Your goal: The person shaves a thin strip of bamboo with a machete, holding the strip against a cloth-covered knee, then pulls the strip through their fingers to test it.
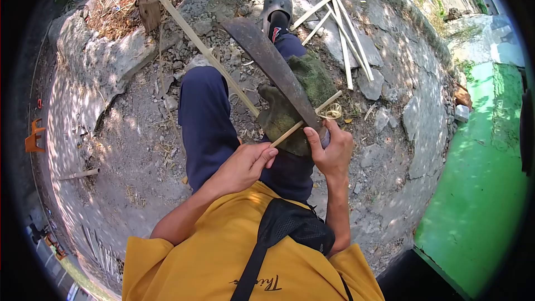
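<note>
My left hand (245, 166) pinches the lower end of a thin wooden stick (288, 132), which slants up to the right. The stick crosses a large dark machete blade (271, 62) near its lower end. My right hand (333, 149) is closed at the bottom of the blade, its thumb up against the metal; the handle is hidden. A dirty green cloth (312, 78) lies over my right leg under the blade. Curled pale shavings (332, 111) sit beside the stick's upper end.
Several pale strips (348, 33) lie on the ground ahead by my shoe (277, 8). A long strip (195, 39) leans from a wooden post (149, 12). Broken concrete (214, 0) lies ahead, a green surface (473, 189) right, an orange object (34, 136) far left.
</note>
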A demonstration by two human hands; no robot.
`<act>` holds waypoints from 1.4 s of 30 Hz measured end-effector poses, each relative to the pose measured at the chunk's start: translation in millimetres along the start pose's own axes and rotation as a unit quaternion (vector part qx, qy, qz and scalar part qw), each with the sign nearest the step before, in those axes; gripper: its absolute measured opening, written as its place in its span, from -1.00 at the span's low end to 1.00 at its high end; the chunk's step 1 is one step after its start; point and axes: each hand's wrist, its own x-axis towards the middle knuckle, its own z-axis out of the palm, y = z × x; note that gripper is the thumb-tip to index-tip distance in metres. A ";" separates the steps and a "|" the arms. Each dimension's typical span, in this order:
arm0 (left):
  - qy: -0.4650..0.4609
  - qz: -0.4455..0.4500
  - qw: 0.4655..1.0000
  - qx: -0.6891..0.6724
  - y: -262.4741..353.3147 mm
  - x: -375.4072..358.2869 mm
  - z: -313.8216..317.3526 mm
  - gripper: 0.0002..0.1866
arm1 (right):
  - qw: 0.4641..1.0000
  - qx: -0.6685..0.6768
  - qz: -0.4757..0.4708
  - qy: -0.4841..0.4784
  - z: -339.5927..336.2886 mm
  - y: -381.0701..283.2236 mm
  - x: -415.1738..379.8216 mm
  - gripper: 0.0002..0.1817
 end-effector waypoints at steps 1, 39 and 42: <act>0.012 0.003 1.000 0.016 0.8 -5.2 -1.7 -0.54 | 1.000 -0.001 0.000 0.000 -0.9 -1.1 1.2 -0.42; 0.085 0.139 0.963 0.214 46.1 -49.7 -59.6 -0.77 | 0.800 0.552 0.210 0.102 -25.7 14.7 -19.4 -0.72; 0.071 0.135 0.967 0.206 52.7 -48.4 -54.0 -0.62 | 0.758 0.638 0.128 0.033 -40.7 -4.1 -12.9 -0.70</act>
